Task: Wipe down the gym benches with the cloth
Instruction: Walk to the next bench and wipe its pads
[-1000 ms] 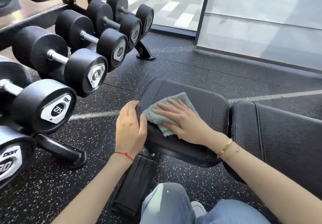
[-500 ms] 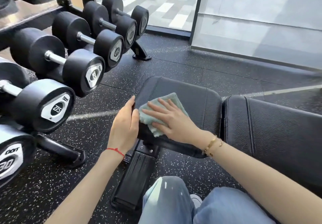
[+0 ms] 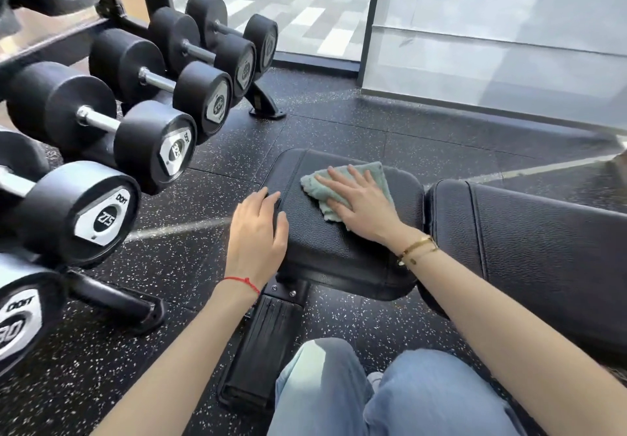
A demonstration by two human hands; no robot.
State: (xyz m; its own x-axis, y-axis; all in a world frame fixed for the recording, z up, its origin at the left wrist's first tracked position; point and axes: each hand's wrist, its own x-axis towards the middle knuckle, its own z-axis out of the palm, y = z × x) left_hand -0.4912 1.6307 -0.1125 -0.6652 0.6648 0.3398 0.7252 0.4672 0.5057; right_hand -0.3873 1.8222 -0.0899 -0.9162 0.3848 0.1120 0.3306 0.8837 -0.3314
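Note:
A black padded gym bench seat (image 3: 339, 252) lies in front of me, with the longer back pad (image 3: 543, 252) to its right. A pale green cloth (image 3: 376, 176) lies flat on the seat's far half. My right hand (image 3: 361, 203) presses down on the cloth with fingers spread. My left hand (image 3: 258, 235) rests over the seat's left edge, fingers curled around it.
A rack of black dumbbells (image 3: 146, 143) stands close on the left, its foot (image 3: 115, 303) reaching toward the bench. The bench's base bar (image 3: 261, 350) runs along the speckled rubber floor toward my knee (image 3: 373, 395). A glass wall (image 3: 492, 38) stands behind.
My right hand has slid the cloth from the seat's near left corner toward the far middle. My left hand stays on the left edge.

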